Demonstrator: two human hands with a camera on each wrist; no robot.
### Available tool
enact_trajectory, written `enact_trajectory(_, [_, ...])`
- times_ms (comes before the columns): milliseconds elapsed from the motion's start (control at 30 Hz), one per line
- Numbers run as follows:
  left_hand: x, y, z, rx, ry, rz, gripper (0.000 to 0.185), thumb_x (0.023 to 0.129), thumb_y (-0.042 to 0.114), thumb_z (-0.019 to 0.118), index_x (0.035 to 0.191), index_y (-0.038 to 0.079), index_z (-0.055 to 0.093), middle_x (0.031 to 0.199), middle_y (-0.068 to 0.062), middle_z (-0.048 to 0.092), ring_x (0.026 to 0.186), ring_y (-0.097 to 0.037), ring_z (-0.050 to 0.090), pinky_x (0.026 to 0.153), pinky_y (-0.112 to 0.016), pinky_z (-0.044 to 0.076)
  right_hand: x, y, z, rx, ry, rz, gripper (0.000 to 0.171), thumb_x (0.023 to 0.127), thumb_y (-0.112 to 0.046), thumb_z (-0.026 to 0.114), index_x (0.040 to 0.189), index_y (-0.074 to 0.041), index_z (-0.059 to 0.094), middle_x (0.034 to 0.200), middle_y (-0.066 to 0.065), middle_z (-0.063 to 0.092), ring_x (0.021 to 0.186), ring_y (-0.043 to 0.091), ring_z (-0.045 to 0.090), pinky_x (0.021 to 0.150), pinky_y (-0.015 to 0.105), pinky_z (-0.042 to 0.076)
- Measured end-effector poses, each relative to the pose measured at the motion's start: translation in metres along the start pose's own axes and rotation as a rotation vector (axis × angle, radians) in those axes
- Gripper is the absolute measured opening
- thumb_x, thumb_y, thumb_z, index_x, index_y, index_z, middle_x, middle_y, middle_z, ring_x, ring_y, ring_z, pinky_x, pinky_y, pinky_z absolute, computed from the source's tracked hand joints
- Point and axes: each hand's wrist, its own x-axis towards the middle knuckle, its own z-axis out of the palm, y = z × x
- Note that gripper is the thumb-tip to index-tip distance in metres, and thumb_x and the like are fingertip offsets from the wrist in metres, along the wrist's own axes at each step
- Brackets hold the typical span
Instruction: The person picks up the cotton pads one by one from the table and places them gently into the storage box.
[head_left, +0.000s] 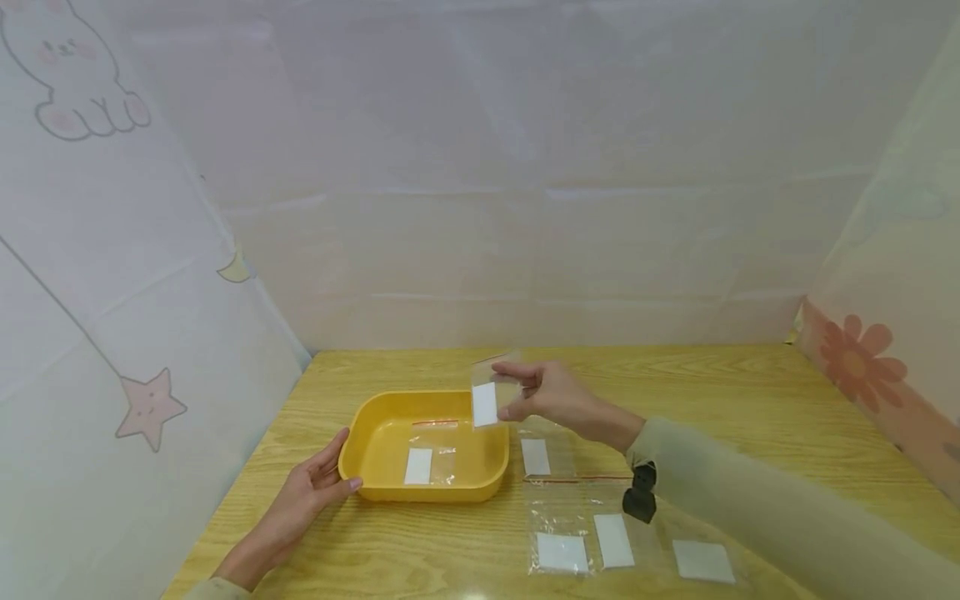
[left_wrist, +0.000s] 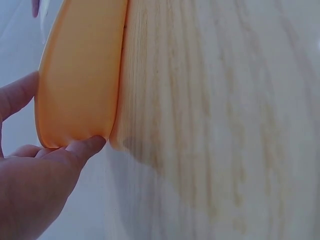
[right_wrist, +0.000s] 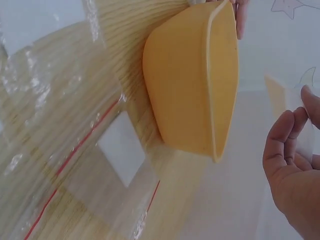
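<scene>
My right hand (head_left: 551, 396) pinches a small clear zip-lock bag (head_left: 510, 392) with a white rectangular piece inside, raised over the right rim of a yellow plastic basin (head_left: 495, 479). The right wrist view shows its curled fingers and thumb (right_wrist: 295, 155). My left hand (head_left: 303, 487) holds the basin's near-left corner from outside, thumb on the front wall and fingers along the left side. In the left wrist view, the fingertips touch the orange-looking wall (left_wrist: 82, 75). Inside the basin lies another zip-lock bag (head_left: 442, 467) with a white piece and a red seal line.
Right of the basin, several similar bags lie on the wood-grain table (head_left: 420, 542), among them a bag (head_left: 551, 462) close beside the basin and one (head_left: 705, 561) under the right forearm. A pale cloth backdrop (head_left: 525, 208) with printed figures encloses the back and sides.
</scene>
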Motion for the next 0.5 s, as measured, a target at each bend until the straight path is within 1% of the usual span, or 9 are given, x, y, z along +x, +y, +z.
enact_trajectory(133, [0.000,0.000,0.000,0.001,0.002,0.000,0.091,0.102,0.013,0.072,0.170,0.011,0.011,0.174,-0.013,0.010,0.155,-0.032,0.025,0.110,-0.027,0.044,0.012,-0.003,0.020,0.029,-0.019,0.001,0.075,0.087,-0.007,0.086,0.154,-0.003,0.053,0.150,0.017,0.058,0.067,0.016,0.035,0.069,0.027,0.045])
enact_trajectory(233, [0.000,0.000,0.001,0.001,0.002,0.000,0.091,0.102,0.013,0.072,0.170,0.011,0.012,0.174,-0.013,0.011,0.154,-0.032,0.026,0.110,-0.027,0.044,0.020,-0.002,0.033,0.072,-0.033,0.014,0.075,0.087,-0.005,0.086,0.154,-0.002,0.053,0.150,0.017,0.058,0.065,0.015,0.041,0.071,0.028,0.048])
enact_trajectory(300, [0.000,0.000,0.002,0.001,0.000,0.002,0.091,0.102,0.013,0.071,0.170,0.011,0.012,0.174,-0.013,0.011,0.154,-0.032,0.026,0.110,-0.027,0.044,0.024,-0.001,0.043,0.099,-0.043,0.029,0.075,0.087,-0.004,0.086,0.154,-0.002,0.053,0.150,0.017,0.058,0.066,0.016,0.050,0.074,0.029,0.053])
enact_trajectory(333, [0.000,0.000,0.002,0.001,-0.001,0.004,0.091,0.102,0.013,0.071,0.170,0.010,0.011,0.174,-0.013,0.011,0.154,-0.032,0.026,0.110,-0.027,0.044,0.026,0.000,0.047,0.110,-0.049,0.037,0.075,0.087,-0.003,0.085,0.154,-0.001,0.052,0.151,0.017,0.057,0.068,0.017,0.056,0.077,0.032,0.056])
enact_trajectory(400, [0.000,0.000,0.002,0.001,-0.001,0.005,0.091,0.102,0.013,0.071,0.170,0.010,0.011,0.174,-0.013,0.011,0.155,-0.031,0.025,0.110,-0.026,0.043,0.029,0.001,0.056,0.132,-0.053,0.054,0.074,0.087,-0.003,0.085,0.154,-0.001,0.053,0.152,0.017,0.056,0.076,0.022,0.066,0.080,0.036,0.060])
enact_trajectory(467, [0.000,0.000,0.003,-0.003,0.002,0.005,0.091,0.102,0.012,0.071,0.170,0.010,0.011,0.174,-0.013,0.010,0.155,-0.031,0.025,0.110,-0.024,0.043,0.033,0.003,0.064,0.154,-0.051,0.070,0.074,0.087,-0.002,0.085,0.153,0.000,0.054,0.153,0.018,0.055,0.083,0.028,0.072,0.083,0.039,0.062])
enact_trajectory(500, [0.000,0.000,0.003,-0.004,0.005,0.005,0.091,0.102,0.012,0.071,0.170,0.010,0.011,0.174,-0.012,0.010,0.155,-0.030,0.024,0.109,-0.023,0.043,0.035,0.004,0.068,0.162,-0.048,0.077,0.073,0.086,-0.002,0.085,0.152,0.000,0.054,0.153,0.018,0.055,0.084,0.029,0.074,0.082,0.040,0.063])
